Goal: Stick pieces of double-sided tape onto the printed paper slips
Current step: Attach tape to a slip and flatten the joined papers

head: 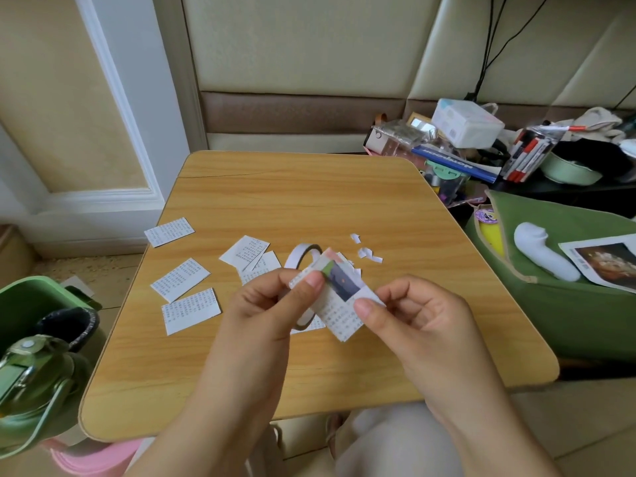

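Above the middle of the wooden table (309,201) my two hands hold one printed paper slip (339,315) with a small dark picture at its top. My left hand (272,304) pinches the slip's upper left corner, and the roll of double-sided tape (303,258) sits behind its fingers, partly hidden. My right hand (409,308) pinches a white strip at the slip's right edge. Several more printed slips (180,278) lie flat on the table to the left and behind the roll.
Small torn white paper bits (368,253) lie right of the roll. A green bin (31,297) and green bottle (31,380) stand at the left. A green bag (568,304) with a white object and a photo sits right. Cluttered stationery (464,149) fills the back right.
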